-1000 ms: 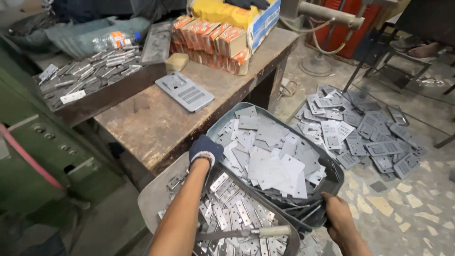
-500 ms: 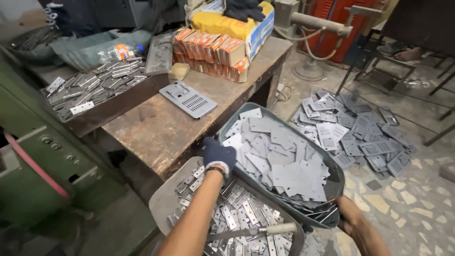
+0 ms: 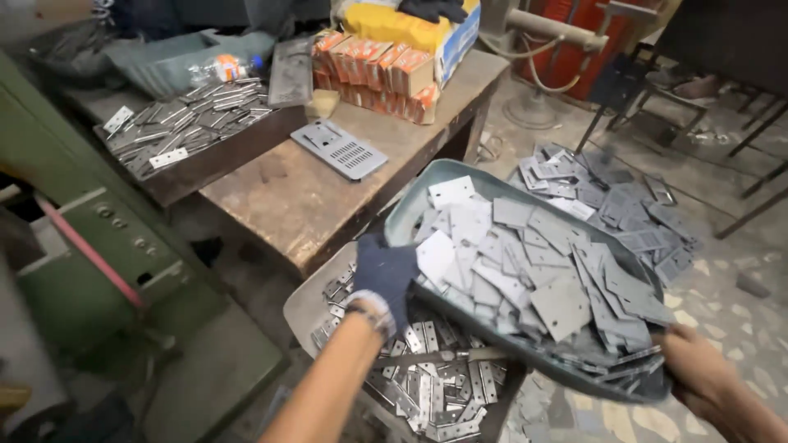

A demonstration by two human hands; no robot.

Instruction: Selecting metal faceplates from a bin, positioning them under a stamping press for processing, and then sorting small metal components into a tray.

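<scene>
Both hands' fingers (image 3: pixel 386 275) gripping tray (image 3: pixel 427 193) rims

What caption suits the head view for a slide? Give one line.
Gloved left hand and bare right hand hold a grey tray of flat metal plates above a hinge-filled bin.

A worn wooden table (image 3: pixel 312 205) carries a perforated grey metal plate (image 3: pixel 339 149) near its middle, and a row of orange boxes (image 3: pixel 377 72) along its far edge with a yellow carton (image 3: pixel 410 29) behind them. At the table's left edge sits a dark tray of narrow metal strips (image 3: pixel 176 131) — a plastic bottle (image 3: pixel 220 67) lies just beyond it. On the tiled floor to the right lies a loose heap of flat grey plates (image 3: pixel 607 205). A green machine (image 3: pixel 74 246) stands at the left.
</scene>
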